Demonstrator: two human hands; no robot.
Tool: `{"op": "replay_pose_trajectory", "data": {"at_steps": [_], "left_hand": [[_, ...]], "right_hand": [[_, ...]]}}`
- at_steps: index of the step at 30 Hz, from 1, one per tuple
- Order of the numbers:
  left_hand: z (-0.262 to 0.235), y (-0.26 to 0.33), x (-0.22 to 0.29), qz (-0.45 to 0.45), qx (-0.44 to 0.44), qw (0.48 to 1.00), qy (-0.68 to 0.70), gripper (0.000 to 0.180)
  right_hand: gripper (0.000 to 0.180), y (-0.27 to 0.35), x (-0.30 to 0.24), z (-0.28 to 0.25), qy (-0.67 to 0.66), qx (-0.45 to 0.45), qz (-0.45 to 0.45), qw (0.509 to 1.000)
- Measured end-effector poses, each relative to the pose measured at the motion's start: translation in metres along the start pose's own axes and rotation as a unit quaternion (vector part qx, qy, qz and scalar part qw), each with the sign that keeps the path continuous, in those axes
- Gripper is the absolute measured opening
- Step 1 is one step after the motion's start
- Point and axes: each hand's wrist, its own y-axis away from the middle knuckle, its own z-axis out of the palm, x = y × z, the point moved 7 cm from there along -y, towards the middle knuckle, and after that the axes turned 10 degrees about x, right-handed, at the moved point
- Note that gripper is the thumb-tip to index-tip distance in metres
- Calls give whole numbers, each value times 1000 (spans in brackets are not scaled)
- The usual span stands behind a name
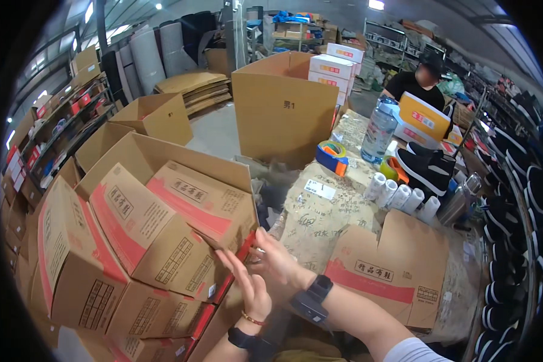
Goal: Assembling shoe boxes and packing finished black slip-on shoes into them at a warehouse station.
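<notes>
My left hand (251, 292) is raised, palm turned up and inward, with its fingers stretched out beside the brown and red shoe boxes. My right hand (279, 258) is just past it, fingers spread and apparently holding nothing; its fingertips are near a narrow red box edge (245, 250). Whether either hand touches the boxes I cannot tell. Several shoe boxes, among them a front one (163, 259) and a far one (193, 196), sit tilted or stacked in and over a large open carton (223, 170). A flattened shoe box (368, 283) lies on the worktable (308, 241) to the right.
On the table stand a large water bottle (380, 130), a tape dispenser (332, 161), several white rolls (401, 196) and black shoes (425, 169). A tall carton (283, 114) rises behind. Across the table is a person (428, 87) beside a yellow box (425, 117). Shoe racks (513, 259) line the right.
</notes>
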Motion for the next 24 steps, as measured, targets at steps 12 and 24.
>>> {"op": "replay_pose_trajectory", "data": {"at_steps": [12, 24], "left_hand": [[15, -65, -85, -109, 27, 992, 65, 41], [120, 119, -20, -160, -343, 926, 16, 68]], "right_hand": [[34, 193, -51, -258, 142, 204, -183, 951], [90, 366, -8, -389, 491, 501, -157, 696]]}}
